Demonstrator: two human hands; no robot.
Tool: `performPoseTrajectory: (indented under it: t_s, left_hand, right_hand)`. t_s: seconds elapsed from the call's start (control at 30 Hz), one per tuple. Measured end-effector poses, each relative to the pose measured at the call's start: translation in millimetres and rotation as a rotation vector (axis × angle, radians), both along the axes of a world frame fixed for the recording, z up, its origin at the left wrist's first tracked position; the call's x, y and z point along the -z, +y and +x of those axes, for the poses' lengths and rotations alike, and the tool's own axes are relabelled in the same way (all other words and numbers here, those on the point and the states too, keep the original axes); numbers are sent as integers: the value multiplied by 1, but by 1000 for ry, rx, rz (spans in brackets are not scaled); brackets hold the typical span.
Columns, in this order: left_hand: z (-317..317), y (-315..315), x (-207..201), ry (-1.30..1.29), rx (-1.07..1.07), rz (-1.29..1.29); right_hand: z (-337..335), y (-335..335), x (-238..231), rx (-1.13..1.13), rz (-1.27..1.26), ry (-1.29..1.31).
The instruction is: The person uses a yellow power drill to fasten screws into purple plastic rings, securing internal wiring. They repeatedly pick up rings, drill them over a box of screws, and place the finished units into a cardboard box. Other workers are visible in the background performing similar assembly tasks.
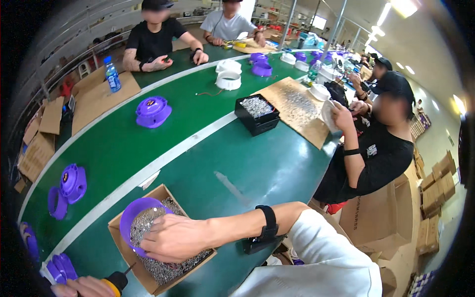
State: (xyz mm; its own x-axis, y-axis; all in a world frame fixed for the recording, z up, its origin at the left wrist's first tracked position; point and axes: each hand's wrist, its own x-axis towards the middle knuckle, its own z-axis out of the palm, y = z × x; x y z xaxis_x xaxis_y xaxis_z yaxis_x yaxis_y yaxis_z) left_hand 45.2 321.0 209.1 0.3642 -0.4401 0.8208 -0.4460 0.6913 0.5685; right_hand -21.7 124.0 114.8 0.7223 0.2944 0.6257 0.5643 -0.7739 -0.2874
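At the lower left edge, my left hand (81, 287) is wrapped round a yellow and black power screwdriver (117, 283), its bit pointing toward an open cardboard box (115, 232). That box holds many small silvery screws (170, 271). A round purple plastic housing (127, 218) sits tilted on the screws, and more screws show within its rim. Over this housing is my right hand (178, 237), fingers bent downward and drawn together among the screws. What its fingertips pinch is hidden.
A green conveyor (111, 148) curves past, carrying purple housings (152, 112) and white rings (228, 80). A black bin of screws (256, 116) stands ahead beside a cardboard sheet (292, 106). One co-worker (381, 133) sits at right; others sit across the belt.
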Motion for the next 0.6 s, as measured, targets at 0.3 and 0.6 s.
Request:
performPoseTrajectory:
  t_s: [0.3,0.6]
  left_hand:
    - [1,-1,1,-1,9,2]
    - [-4,-3,8,122,-214,-9]
  right_hand:
    - [45,-36,-27,206,-11,-365]
    - [162,-98,-24,383,-106,-118]
